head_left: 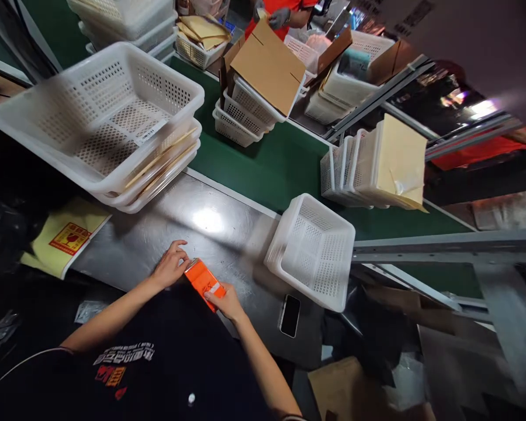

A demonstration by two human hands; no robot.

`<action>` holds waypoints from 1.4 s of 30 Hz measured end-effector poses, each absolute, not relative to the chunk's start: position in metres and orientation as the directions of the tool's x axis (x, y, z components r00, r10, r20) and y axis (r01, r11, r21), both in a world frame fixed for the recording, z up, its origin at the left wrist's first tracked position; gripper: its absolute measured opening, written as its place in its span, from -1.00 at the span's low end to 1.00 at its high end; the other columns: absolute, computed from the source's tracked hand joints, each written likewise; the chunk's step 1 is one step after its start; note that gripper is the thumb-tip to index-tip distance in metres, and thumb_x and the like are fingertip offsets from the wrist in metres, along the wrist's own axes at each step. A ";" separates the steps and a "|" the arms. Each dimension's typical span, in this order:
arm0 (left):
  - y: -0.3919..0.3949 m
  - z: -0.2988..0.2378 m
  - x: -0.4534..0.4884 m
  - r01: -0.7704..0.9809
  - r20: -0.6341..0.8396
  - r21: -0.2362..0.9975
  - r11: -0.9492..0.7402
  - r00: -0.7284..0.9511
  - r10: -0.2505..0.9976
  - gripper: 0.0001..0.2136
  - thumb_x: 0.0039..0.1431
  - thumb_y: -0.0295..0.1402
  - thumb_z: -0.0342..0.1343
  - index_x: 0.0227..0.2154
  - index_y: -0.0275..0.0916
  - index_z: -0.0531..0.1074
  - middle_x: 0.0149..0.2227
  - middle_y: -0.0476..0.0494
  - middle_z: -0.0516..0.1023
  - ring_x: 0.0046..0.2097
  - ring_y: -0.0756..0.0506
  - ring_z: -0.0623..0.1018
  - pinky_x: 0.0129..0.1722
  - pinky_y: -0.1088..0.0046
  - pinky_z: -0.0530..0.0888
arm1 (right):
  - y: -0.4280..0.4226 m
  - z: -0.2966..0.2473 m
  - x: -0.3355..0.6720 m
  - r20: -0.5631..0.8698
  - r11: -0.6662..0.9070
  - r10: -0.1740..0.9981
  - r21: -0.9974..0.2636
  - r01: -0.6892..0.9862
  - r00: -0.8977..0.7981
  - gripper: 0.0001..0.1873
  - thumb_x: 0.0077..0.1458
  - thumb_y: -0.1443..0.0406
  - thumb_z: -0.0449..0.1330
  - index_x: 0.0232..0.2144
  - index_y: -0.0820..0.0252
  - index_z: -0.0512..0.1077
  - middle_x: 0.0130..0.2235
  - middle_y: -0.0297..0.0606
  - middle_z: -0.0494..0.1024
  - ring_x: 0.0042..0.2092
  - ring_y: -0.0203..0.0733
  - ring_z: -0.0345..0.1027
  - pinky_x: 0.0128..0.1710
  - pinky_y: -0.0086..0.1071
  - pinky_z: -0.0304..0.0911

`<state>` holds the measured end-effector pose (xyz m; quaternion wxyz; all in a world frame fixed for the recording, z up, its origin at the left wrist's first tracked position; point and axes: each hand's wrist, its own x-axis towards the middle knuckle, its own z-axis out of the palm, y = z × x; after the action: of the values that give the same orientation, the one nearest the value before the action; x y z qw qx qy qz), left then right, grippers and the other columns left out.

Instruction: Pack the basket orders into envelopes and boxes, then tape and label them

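Observation:
A small orange box [203, 281] lies at the near edge of the steel table [210, 225], held between both my hands. My left hand [172, 264] grips its far left end with fingers curled. My right hand [226, 302] closes on its near right end. An empty white perforated basket [312, 251] sits tilted just right of the box, at the table's edge by the green conveyor belt [267, 166]. A black phone [290, 315] lies flat near my right hand.
A stack of white baskets [100, 120] with padded envelopes stands at the left. Yellow mailers [65, 237] lie below it. More baskets with cardboard [267, 67] and one with a padded envelope [398, 164] ride the belt. A co-worker in red with gloved hands [278, 16] stands opposite.

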<state>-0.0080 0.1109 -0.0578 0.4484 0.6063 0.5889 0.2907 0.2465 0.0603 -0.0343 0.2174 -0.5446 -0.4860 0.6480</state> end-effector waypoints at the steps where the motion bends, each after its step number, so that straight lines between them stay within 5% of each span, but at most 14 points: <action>1: 0.115 -0.064 -0.014 0.475 -0.168 0.874 0.101 0.101 0.981 -0.78 0.26 -0.23 0.14 -0.44 -0.22 0.53 0.26 -0.29 0.36 0.09 -0.26 0.51 0.17 0.13 0.48 | 0.061 -0.030 0.248 -0.505 -0.423 0.809 -0.856 0.298 -0.300 -0.49 -0.06 -0.11 0.43 -0.37 0.23 0.59 -0.48 -0.33 0.51 -0.46 -0.28 0.23 -0.45 -0.38 0.22; 5: 0.136 -0.095 -0.044 0.513 -0.280 0.825 0.238 0.005 0.960 -0.78 0.21 -0.24 0.20 -0.49 -0.25 0.51 0.18 -0.33 0.37 0.01 -0.22 0.51 0.14 0.16 0.49 | 0.057 -0.021 0.254 -0.569 -0.441 0.789 -0.787 0.431 -0.231 -0.58 0.03 -0.03 0.39 -0.41 0.25 0.59 -0.55 -0.34 0.46 -0.51 -0.26 0.20 -0.49 -0.37 0.16; 14: 0.122 -0.141 -0.017 0.524 -0.383 0.814 0.250 0.162 0.909 -0.76 0.20 -0.14 0.20 -0.46 -0.17 0.55 -0.13 -0.18 0.50 -0.02 -0.20 0.55 0.13 0.24 0.49 | 0.041 -0.032 0.259 -0.527 -0.473 0.822 -0.842 0.259 -0.213 -0.47 -0.15 -0.12 0.44 -0.62 0.14 0.36 -0.64 -0.43 0.28 -0.55 -0.37 -0.01 -0.58 -0.42 -0.01; 20: 0.101 -0.129 -0.013 0.555 -0.370 0.789 0.263 0.089 0.925 -0.69 0.24 -0.05 0.15 -0.16 -0.14 0.63 0.09 -0.28 0.53 0.23 -0.35 0.46 0.39 -0.04 0.20 | 0.042 -0.028 0.258 -0.513 -0.470 0.831 -0.854 0.224 -0.215 -0.50 -0.09 -0.10 0.42 -0.60 0.15 0.39 -0.62 -0.40 0.31 -0.54 -0.34 0.04 -0.56 -0.39 0.08; 24: 0.093 -0.113 -0.014 0.284 -0.391 0.901 0.328 0.204 0.898 -0.42 0.32 0.16 -0.03 0.12 -0.13 0.58 0.29 -0.24 0.49 0.39 -0.29 0.36 0.44 0.12 0.20 | 0.042 -0.031 0.257 -0.518 -0.474 0.826 -0.852 0.223 -0.222 -0.52 -0.09 -0.10 0.41 -0.57 0.16 0.44 -0.60 -0.39 0.34 -0.53 -0.32 0.08 -0.54 -0.39 0.11; 27: 0.087 -0.108 -0.008 0.172 -0.428 0.903 0.393 0.291 0.856 -0.30 0.31 0.28 -0.15 0.15 -0.11 0.57 0.32 -0.22 0.49 0.37 -0.29 0.42 0.39 0.11 0.32 | 0.043 -0.034 0.256 -0.508 -0.458 0.831 -0.856 0.240 -0.227 -0.52 -0.08 -0.09 0.40 -0.57 0.16 0.43 -0.60 -0.40 0.32 -0.52 -0.32 0.07 -0.52 -0.38 0.10; 31: 0.092 -0.109 -0.014 0.124 -0.511 0.857 0.500 0.326 0.795 -0.28 0.15 0.36 0.04 0.06 -0.11 0.63 0.27 -0.29 0.53 0.38 -0.37 0.41 0.38 -0.01 0.31 | 0.042 -0.034 0.256 -0.489 -0.442 0.842 -0.867 0.229 -0.226 -0.54 -0.07 -0.06 0.39 -0.58 0.16 0.40 -0.61 -0.42 0.29 -0.53 -0.34 0.01 -0.52 -0.37 0.02; 34: 0.110 -0.104 -0.029 0.168 -0.442 0.896 0.411 0.437 0.784 -0.33 0.12 0.27 0.17 0.15 -0.05 0.58 0.35 -0.26 0.44 0.43 -0.34 0.32 0.41 0.00 0.27 | 0.041 -0.032 0.257 -0.481 -0.438 0.842 -0.874 0.209 -0.245 -0.58 -0.04 -0.05 0.37 -0.53 0.16 0.46 -0.58 -0.40 0.35 -0.53 -0.32 0.05 -0.50 -0.37 0.04; 38: 0.136 -0.100 -0.034 0.271 -0.239 0.959 0.080 0.630 0.739 -0.31 0.04 0.02 0.40 0.25 0.01 0.48 0.53 -0.21 0.04 0.53 -0.33 0.07 0.47 0.05 0.14 | 0.043 -0.030 0.254 -0.474 -0.439 0.844 -0.879 0.184 -0.252 -0.60 -0.05 -0.04 0.39 -0.47 0.18 0.55 -0.53 -0.36 0.45 -0.50 -0.29 0.15 -0.46 -0.37 0.10; 42: 0.148 -0.114 -0.023 0.361 -0.260 0.932 0.011 0.650 0.714 -0.37 -0.03 0.00 0.45 0.12 -0.05 0.57 0.48 -0.29 0.08 0.46 -0.43 0.20 0.41 -0.07 0.24 | 0.047 -0.022 0.255 -0.501 -0.446 0.829 -0.860 0.249 -0.248 -0.60 -0.01 -0.04 0.37 -0.41 0.20 0.61 -0.52 -0.35 0.50 -0.49 -0.28 0.21 -0.45 -0.38 0.13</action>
<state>-0.0235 0.1478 -0.1145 0.5937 0.6874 0.3911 0.1484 0.2552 0.0474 -0.0218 0.2296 -0.5688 -0.4737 0.6320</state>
